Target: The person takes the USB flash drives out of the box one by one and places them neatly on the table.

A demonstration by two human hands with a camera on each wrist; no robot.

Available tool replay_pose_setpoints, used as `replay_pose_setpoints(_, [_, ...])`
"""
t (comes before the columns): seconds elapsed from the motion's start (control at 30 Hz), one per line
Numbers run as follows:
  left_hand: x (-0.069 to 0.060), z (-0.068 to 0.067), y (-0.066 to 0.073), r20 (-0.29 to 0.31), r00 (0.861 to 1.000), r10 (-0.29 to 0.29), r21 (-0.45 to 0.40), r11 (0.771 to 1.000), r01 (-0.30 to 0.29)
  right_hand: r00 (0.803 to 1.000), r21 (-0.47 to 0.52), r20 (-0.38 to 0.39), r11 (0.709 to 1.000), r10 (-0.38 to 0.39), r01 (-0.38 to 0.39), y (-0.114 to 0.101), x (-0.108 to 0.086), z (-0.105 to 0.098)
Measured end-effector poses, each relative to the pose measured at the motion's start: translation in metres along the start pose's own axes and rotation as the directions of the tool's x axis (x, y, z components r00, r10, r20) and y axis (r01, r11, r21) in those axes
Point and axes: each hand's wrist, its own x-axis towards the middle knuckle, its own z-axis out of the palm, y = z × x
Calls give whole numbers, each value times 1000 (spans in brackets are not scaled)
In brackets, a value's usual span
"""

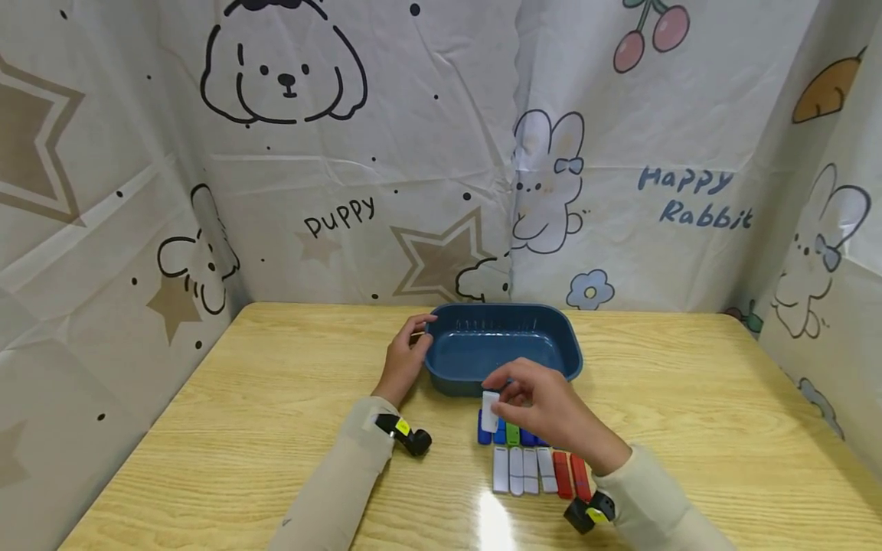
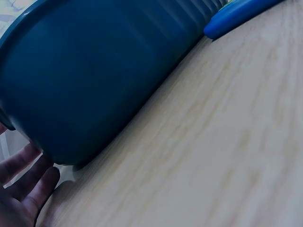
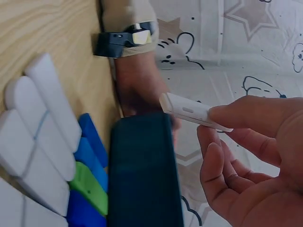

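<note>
My right hand [image 1: 544,398] pinches a white USB stick [image 1: 490,413] between thumb and fingers, just in front of the blue basin [image 1: 451,385]. In the right wrist view the stick [image 3: 194,111] is tilted, with a small slot on its side. My left hand [image 1: 403,363] rests against the basin's left end. In the left wrist view its fingers [image 2: 43,187] reach along the basin's outer corner, fairly straight. Beneath my right hand, a row of blue sticks and a green stick [image 1: 513,434] is partly covered. Nearer stand white sticks [image 1: 516,471] beside two red sticks [image 1: 563,474].
The wooden table [image 1: 276,398] carries the basin at its back, near a printed curtain [image 1: 372,168]. The visible part of the basin's floor is bare. Black wrist cameras sit on both sleeves, the right one [image 1: 582,514] close to the red sticks.
</note>
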Motion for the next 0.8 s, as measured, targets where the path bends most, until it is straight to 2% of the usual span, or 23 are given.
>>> replay_pose_setpoints(0.23, [-1, 1, 0, -11, 1000, -4, 13, 1000, 4, 993, -33, 117, 999, -23, 27, 3, -1, 10])
replay_pose_setpoints(0.37, [-1, 1, 0, -15, 1000, 0, 15, 1000, 0, 980, -62, 198, 997, -33, 46, 5, -2, 15])
replay_pose_setpoints(0.5, [0, 1, 0, -14, 1000, -2, 6, 1000, 2, 962, -89, 274, 995, -11, 37, 5, -1, 20])
replay_pose_setpoints(0.8, [-1, 1, 1, -13, 1000, -10, 7, 1000, 11, 941, -69, 338, 996, -21, 48, 7, -2, 28])
